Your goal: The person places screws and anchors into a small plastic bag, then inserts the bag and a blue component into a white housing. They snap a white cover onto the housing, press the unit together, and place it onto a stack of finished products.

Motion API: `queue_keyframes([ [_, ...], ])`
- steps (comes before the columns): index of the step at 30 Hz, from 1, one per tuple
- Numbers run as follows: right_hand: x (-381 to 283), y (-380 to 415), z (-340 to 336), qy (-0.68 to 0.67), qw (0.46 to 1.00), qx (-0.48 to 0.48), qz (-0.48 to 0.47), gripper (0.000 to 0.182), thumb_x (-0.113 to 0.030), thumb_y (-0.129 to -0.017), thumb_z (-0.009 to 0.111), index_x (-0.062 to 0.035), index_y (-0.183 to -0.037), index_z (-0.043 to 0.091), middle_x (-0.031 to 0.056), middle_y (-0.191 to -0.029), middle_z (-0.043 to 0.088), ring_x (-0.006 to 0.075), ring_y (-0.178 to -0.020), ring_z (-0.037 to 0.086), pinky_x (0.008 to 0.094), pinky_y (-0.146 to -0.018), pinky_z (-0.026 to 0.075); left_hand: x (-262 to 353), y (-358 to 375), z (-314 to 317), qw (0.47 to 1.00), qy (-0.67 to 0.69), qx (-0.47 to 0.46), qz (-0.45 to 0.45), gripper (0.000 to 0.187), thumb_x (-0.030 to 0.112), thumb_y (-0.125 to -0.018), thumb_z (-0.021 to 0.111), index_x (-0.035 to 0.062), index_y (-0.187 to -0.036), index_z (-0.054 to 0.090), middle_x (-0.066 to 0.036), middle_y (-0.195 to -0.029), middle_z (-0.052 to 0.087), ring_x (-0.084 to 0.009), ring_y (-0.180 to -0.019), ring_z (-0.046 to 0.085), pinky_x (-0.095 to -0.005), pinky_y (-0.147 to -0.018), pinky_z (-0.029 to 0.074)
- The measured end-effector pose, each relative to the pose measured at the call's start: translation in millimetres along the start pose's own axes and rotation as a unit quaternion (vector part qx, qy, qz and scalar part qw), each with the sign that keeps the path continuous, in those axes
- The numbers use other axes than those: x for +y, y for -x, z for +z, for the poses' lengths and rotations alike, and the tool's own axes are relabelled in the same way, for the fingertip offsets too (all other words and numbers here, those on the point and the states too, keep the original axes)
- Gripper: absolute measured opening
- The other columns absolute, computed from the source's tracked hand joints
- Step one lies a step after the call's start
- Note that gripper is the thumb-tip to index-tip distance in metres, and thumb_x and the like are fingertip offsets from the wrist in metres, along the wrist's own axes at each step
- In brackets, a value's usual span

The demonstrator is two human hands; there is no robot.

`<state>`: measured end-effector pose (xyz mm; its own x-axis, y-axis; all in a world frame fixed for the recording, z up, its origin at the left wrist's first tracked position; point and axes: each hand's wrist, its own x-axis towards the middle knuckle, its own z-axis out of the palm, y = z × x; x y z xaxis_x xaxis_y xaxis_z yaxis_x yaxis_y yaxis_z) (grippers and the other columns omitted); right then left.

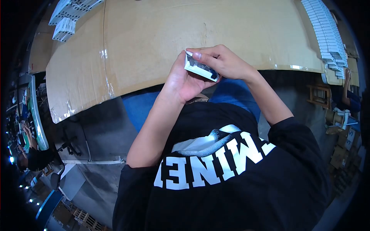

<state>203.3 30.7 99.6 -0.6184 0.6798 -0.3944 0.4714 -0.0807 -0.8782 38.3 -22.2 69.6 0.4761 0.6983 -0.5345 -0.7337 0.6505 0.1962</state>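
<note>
A small white box with a dark, partly see-through-looking face is held over the near edge of the cardboard-covered table. My left hand cups it from below and from the left, its fingers closed around the box and partly hidden. From the right, my right hand grips the box's upper side, thumb lying across its dark face and fingers bent over the far edge. What lies inside the box is too small to make out.
Brown cardboard taped at its seams covers the table. White boxes are stacked at the far left, and a long stack of white boxes lines the right edge. Other people sit at far left and right; a wooden stool stands at right.
</note>
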Motion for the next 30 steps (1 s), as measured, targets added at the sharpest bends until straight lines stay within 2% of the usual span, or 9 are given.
queue_keyframes([
  [1, 2, 3, 4, 0.001, 1.000, 0.001, -0.001, 0.047, -0.044, -0.106, 0.055, -0.0092, -0.134, 0.069, 0.0112, -0.104, 0.076, 0.0144, -0.092, 0.067, 0.0297, -0.085, 0.054, -1, -1, -1, 1.000, -0.016, -0.001, 0.006, 0.056, 0.051, -0.110, 0.028, 0.0073, -0.138, 0.049, -0.018, -0.133, 0.057, -0.0350, -0.123, 0.059, -0.0595, -0.102, 0.050],
  [3, 14, 8, 16, -0.004, 0.988, 0.057, -0.140, 0.047, -0.039, -0.105, 0.058, -0.0081, -0.140, 0.064, 0.0145, -0.125, 0.071, 0.0193, -0.108, 0.066, 0.0342, -0.099, 0.051, -3, 1, -1, 0.999, -0.032, -0.002, 0.014, 0.062, 0.057, -0.110, 0.022, 0.0082, -0.139, 0.047, -0.018, -0.134, 0.056, -0.0354, -0.122, 0.059, -0.0596, -0.101, 0.051],
  [4, 16, 13, 19, -0.002, 0.988, 0.053, -0.145, 0.051, -0.035, -0.104, 0.060, -0.0062, -0.147, 0.057, 0.0150, -0.143, 0.062, 0.0228, -0.126, 0.059, 0.0369, -0.110, 0.043, -5, 5, 0, 0.999, -0.038, 0.012, 0.021, 0.062, 0.058, -0.109, 0.023, 0.0089, -0.138, 0.048, -0.018, -0.133, 0.056, -0.0346, -0.121, 0.059, -0.0593, -0.100, 0.051],
  [6, 28, 17, 28, 0.015, 0.971, 0.101, -0.218, 0.051, -0.032, -0.104, 0.061, -0.0009, -0.144, 0.056, 0.0179, -0.141, 0.062, 0.0286, -0.123, 0.063, 0.0357, -0.107, 0.046, -10, 8, 0, 0.998, -0.043, 0.026, 0.029, 0.062, 0.059, -0.109, 0.023, 0.0096, -0.138, 0.048, -0.017, -0.133, 0.056, -0.0337, -0.120, 0.060, -0.0589, -0.099, 0.051],
  [9, 38, 22, 31, -0.005, 0.958, 0.131, -0.257, 0.053, -0.033, -0.105, 0.059, 0.0000, -0.146, 0.054, 0.0184, -0.145, 0.059, 0.0290, -0.128, 0.060, 0.0361, -0.109, 0.045, -20, 7, 2, 0.992, -0.097, 0.044, 0.070, 0.065, 0.063, -0.108, 0.023, 0.0118, -0.137, 0.049, -0.014, -0.127, 0.060, -0.0290, -0.114, 0.062, -0.0547, -0.094, 0.053],
  [13, 34, 31, 15, -0.211, 0.955, 0.089, -0.187, 0.056, -0.038, -0.106, 0.057, -0.0021, -0.149, 0.052, 0.0166, -0.143, 0.061, 0.0270, -0.134, 0.056, 0.0360, -0.111, 0.044, -18, 14, 19, 0.994, -0.079, 0.036, 0.073, 0.064, 0.060, -0.108, 0.027, 0.0096, -0.141, 0.049, -0.017, -0.129, 0.063, -0.0340, -0.116, 0.065, -0.0610, -0.098, 0.054],
  [18, 35, 17, 4, -0.241, 0.937, 0.105, -0.231, 0.060, -0.044, -0.106, 0.055, -0.0036, -0.150, 0.051, 0.0163, -0.139, 0.063, 0.0238, -0.129, 0.060, 0.0374, -0.108, 0.047, -12, 6, 4, 0.998, -0.038, -0.016, 0.051, 0.067, 0.058, -0.109, 0.023, 0.0067, -0.146, 0.045, -0.020, -0.132, 0.061, -0.0417, -0.116, 0.065, -0.0626, -0.099, 0.053],
  [20, 36, 16, 3, -0.181, 0.960, 0.110, -0.185, 0.072, -0.060, -0.100, 0.053, -0.0060, -0.147, 0.055, 0.0196, -0.141, 0.061, 0.0323, -0.134, 0.058, 0.0412, -0.112, 0.045, -13, 6, 4, 0.999, -0.031, -0.017, 0.041, 0.066, 0.057, -0.109, 0.023, 0.0071, -0.147, 0.043, -0.020, -0.135, 0.059, -0.0403, -0.119, 0.064, -0.0629, -0.101, 0.053],
  [30, 40, 8, 8, -0.087, 0.968, 0.092, -0.218, 0.051, -0.036, -0.104, 0.058, -0.0035, -0.143, 0.060, 0.0138, -0.137, 0.062, 0.0236, -0.124, 0.061, 0.0337, -0.105, 0.047, -18, 5, 8, 0.997, -0.046, -0.013, 0.059, 0.066, 0.056, -0.110, 0.019, 0.0084, -0.149, 0.042, -0.019, -0.144, 0.052, -0.0370, -0.130, 0.056, -0.0636, -0.105, 0.050],
])
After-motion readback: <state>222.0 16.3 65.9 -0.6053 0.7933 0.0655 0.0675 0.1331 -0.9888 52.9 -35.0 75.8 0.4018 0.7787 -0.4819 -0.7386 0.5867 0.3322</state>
